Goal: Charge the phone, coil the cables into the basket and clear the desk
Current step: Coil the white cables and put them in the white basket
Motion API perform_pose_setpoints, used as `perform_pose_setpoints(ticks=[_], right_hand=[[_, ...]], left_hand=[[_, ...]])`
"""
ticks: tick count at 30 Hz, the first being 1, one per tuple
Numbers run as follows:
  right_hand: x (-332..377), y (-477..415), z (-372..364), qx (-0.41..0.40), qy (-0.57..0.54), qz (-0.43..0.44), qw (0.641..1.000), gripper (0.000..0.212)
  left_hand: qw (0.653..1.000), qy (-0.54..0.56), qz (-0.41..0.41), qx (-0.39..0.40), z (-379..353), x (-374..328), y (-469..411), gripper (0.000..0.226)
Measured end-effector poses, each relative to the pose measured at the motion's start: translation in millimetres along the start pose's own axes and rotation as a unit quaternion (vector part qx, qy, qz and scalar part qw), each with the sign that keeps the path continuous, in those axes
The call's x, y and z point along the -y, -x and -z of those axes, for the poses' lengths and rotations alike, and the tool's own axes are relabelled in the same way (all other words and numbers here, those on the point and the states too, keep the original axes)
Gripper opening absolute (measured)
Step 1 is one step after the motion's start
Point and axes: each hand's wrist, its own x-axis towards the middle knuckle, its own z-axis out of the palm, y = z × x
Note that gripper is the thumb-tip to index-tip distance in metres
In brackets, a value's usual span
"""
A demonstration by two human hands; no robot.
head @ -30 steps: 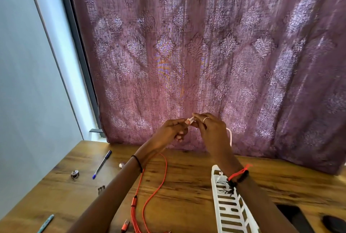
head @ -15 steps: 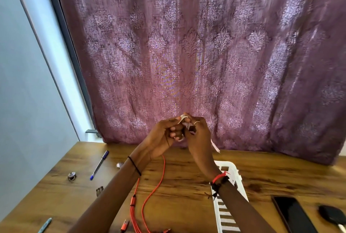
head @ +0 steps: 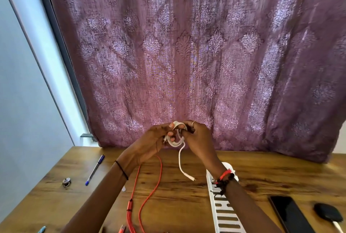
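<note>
Wooden desk: left hand, right hand together, gripping coiled white cable (fingers hide part); basket cut off.

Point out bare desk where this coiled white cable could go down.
The desk is bare between the orange cable and the white basket, and behind the phone toward the curtain. Crowded: near right corner, phone beside a black object.

The desk is warm, grained wood with a dull satin finish, the curtain behind it a coarse woven cloth with a faintly shiny pattern, the white cable and orange cable smooth and rubbery, the basket plain white plastic, and the phone glossy black glass.
</note>
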Motion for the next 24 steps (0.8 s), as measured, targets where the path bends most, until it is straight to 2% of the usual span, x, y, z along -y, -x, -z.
perform_pose_setpoints(ticks=[3, 8, 16, 20, 24], right_hand=[[-2, -1, 1, 0.023, -0.047, -0.013, 0.999, 0.021], [-3, 0, 3, 0.033, -0.088, -0.011, 0.996, 0.021], [1, 1, 10, 0.037, -0.214, -0.093, 0.972, 0.027], [2, 3, 13, 0.062, -0.328, -0.128, 0.934, 0.018], [1, 3, 15, 0.091, -0.443, -0.204, 0.868, 0.012]], left_hand=[[0.999, -0.034, 0.008, -0.011, 1, -3, 2, 0.042], [0.996, -0.077, 0.021, -0.03, 2, -9, 5, 0.03], [0.993, -0.1, -0.016, -0.062, -6, -9, 5, 0.029], [0.992, -0.1, -0.036, -0.068, -13, -6, 3, 0.023], [0.993, -0.087, -0.05, -0.07, -17, -4, 1, 0.014]])
